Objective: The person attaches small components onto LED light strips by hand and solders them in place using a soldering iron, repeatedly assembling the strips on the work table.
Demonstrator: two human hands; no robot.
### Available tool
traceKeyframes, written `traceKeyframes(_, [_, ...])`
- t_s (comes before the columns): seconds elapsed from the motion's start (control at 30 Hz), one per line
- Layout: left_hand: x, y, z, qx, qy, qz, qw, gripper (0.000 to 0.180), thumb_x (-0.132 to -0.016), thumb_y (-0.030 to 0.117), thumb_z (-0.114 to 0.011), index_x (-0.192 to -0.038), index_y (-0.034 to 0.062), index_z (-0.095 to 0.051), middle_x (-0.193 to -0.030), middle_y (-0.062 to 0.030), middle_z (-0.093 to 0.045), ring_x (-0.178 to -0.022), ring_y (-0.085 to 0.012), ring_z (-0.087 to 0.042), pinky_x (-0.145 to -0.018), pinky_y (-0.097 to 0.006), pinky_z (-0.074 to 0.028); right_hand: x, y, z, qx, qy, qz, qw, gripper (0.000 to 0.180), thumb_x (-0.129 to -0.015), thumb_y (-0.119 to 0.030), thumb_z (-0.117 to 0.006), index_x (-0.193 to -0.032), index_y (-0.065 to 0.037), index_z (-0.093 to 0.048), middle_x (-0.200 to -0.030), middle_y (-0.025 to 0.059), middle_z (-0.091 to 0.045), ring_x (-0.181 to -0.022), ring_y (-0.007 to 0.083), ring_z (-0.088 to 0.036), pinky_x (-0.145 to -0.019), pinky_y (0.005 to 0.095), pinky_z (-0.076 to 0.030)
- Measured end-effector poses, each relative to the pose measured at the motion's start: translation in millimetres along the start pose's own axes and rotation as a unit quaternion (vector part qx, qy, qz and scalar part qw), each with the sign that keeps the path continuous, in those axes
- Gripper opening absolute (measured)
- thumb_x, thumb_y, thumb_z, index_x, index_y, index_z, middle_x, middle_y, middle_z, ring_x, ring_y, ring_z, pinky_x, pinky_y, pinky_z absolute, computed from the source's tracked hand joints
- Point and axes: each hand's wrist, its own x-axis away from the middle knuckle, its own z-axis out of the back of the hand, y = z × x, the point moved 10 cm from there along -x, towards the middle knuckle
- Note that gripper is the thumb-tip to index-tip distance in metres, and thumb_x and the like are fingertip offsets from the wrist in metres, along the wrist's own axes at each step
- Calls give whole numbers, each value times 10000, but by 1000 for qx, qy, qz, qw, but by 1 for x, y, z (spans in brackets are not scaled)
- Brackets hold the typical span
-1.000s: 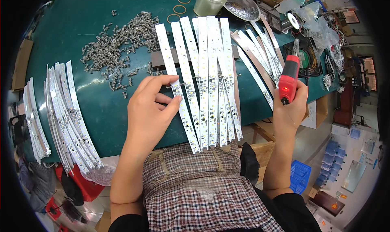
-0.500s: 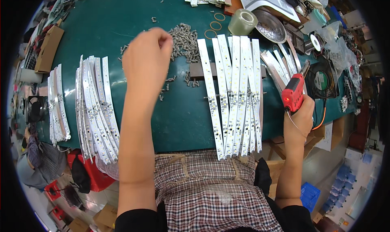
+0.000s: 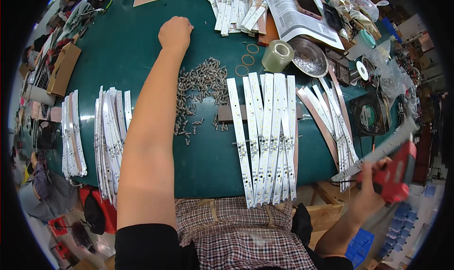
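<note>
Left hand (image 3: pixel 175 32) beyond screw pile (image 3: pixel 201 88)

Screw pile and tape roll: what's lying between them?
Head view: three thin rings lie on the green table between the screw pile and the tape roll; otherwise bare.

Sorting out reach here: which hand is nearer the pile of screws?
Left. The left hand is just beyond the pile of screws; the right hand is far off past the table's edge.

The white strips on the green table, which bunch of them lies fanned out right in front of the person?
The middle bunch, fanned over a brown block beside the pile of screws. The others lie stacked at the left edge and the far edge.
</note>
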Motion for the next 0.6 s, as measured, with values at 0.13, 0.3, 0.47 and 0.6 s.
traceKeyframes(0.13, [0, 11, 9, -30, 18, -45, 998, 183, -833, 270, -679, -900, 109, -734, -918, -106, -703, -852, -307, -674, -733, -411, -548, 2, -15, 25, -104, 68, 9, 992, 493, -834, 90, -632, -1300, 46, -475, -1160, 114, -583, -962, 146, -591, -823, 264, -484])
traceKeyframes(0.3, [7, 15, 53, 196, 30, 38, 979, 165, -838, 206, -661, -906, 67, -717, -879, -90, -716, -787, -200, -690, -714, -319, -541, 5, -42, 2, -131, 12, -19, 991, 479, -821, 75, -608, -1278, 49, -468, -1107, 111, -551, -936, 167, -573, -817, 279, -483])
traceKeyframes(0.47, [85, 94, 99, 676, -156, 47, 718, 240, -878, 152, -647, -1046, -18, -664, -934, -112, -706, -821, -137, -677, -731, -233, -541, 16, -36, -56, -192, -116, -117, 967, 535, -722, 62, -744, -1198, 21, -503, -1056, 80, -564, -854, 158, -614, -747, 274, -514])
traceKeyframes(0.6, [174, 126, 108, 745, -284, 91, 597, 259, -874, 176, -685, -1047, -13, -645, -928, -115, -702, -811, -137, -677, -723, -236, -548, 32, -50, -110, -260, -224, -138, 929, 514, -710, 131, -739, -1152, 32, -496, -1019, 91, -555, -766, 119, -633, -624, 226, -524])
